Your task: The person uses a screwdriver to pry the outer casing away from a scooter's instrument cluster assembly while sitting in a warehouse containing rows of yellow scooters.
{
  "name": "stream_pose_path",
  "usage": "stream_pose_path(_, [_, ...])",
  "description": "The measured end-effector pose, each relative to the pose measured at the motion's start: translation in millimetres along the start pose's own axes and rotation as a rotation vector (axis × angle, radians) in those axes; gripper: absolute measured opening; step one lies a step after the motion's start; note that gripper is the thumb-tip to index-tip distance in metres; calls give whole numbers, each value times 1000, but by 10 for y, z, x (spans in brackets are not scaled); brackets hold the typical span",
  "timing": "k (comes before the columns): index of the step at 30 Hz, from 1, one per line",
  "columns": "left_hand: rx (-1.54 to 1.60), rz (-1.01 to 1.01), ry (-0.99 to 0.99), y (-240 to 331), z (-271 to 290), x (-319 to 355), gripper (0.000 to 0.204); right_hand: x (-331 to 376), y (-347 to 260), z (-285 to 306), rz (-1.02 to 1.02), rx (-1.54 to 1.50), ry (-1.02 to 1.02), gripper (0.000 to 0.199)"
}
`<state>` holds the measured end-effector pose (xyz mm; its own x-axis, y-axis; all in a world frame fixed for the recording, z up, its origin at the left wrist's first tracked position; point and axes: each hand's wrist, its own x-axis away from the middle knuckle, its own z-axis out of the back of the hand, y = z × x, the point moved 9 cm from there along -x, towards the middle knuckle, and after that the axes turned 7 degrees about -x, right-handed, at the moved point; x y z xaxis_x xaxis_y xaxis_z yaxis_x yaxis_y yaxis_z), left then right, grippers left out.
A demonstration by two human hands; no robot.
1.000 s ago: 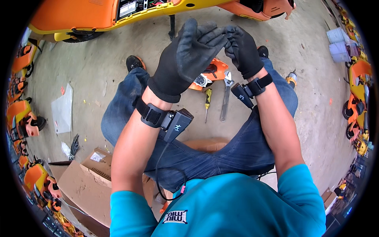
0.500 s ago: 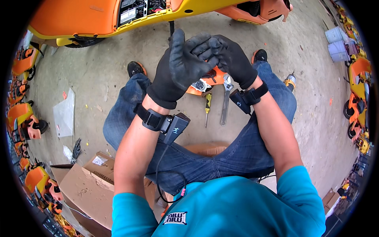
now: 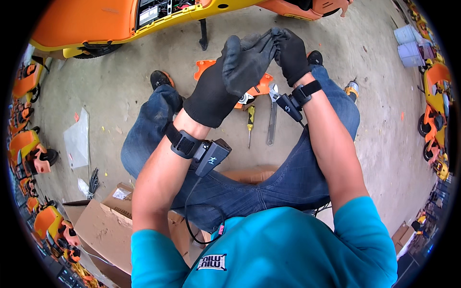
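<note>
Both my hands wear black gloves and meet above the floor in front of me. My left hand point(image 3: 245, 67) is stretched out flat, palm turned inward, with its fingers pointing up and to the right. The fingers of my right hand point(image 3: 292, 55) are closed at the fingertips of the left glove. Below them lies an orange plastic part point(image 3: 205, 68), largely hidden by my left hand. Nearer to me, a screwdriver point(image 3: 250, 117) with a yellow handle and an adjustable wrench point(image 3: 272, 122) lie side by side on the floor.
An orange and yellow scooter body point(image 3: 91, 24) stretches across the far side, its kickstand point(image 3: 203, 36) down. Beside my right knee is a yellow power drill point(image 3: 352, 90). Cardboard boxes point(image 3: 103, 230) stand at the near left, white buckets point(image 3: 408, 48) at the far right. More scooters line both sides.
My hands have drawn apart slightly. The right hand has slid from across the left fingers to their tips. The view has shifted, showing more of the orange part and the kickstand.
</note>
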<state>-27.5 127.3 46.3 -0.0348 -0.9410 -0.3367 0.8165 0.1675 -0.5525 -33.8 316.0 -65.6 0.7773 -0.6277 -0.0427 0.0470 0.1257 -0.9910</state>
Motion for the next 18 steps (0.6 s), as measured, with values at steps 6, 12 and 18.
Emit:
stream_pose_path(6, [1942, 500, -30, 77, -638, 147, 49, -67, 87, 90, 171, 217, 92, 22])
stream_pose_path(12, [1372, 367, -206, -22, -395, 363, 55, -85, 342, 267, -43, 127, 213, 23])
stream_pose_path(18, [2353, 1116, -397, -177, -635, 894, 46, -373, 646, 1149, 53, 101, 334, 22])
